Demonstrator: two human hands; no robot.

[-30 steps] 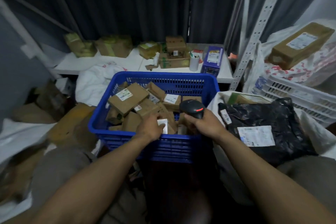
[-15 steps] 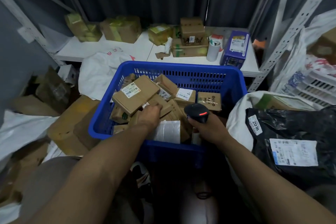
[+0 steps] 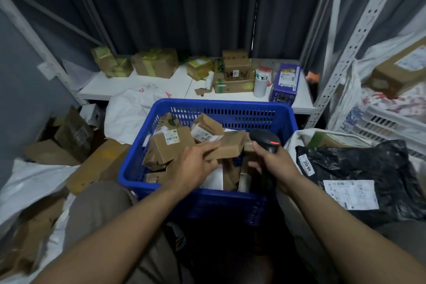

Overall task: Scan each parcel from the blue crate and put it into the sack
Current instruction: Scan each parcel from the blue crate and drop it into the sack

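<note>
Cardboard parcel (image 3: 230, 147) is now up out of the crate (image 3: 221, 105), clamped in the left grip (image 3: 198, 166); half a second back that grip was digging in the pile. Right grip (image 3: 277, 162) is clamped on the scanner (image 3: 265, 142), just right of the parcel, nearly touching it. Reads as pick done, scan next, sacking not yet. Sack (image 3: 297, 137) sits right of the right grip. Counts: one parcel held, one scanner, one crate, one sack. Roughly six parcels lie below the left grip, too jumbled for an exact count. In the sack: one black bag (image 3: 359, 168), one box (image 3: 327, 140) beyond it.
</note>
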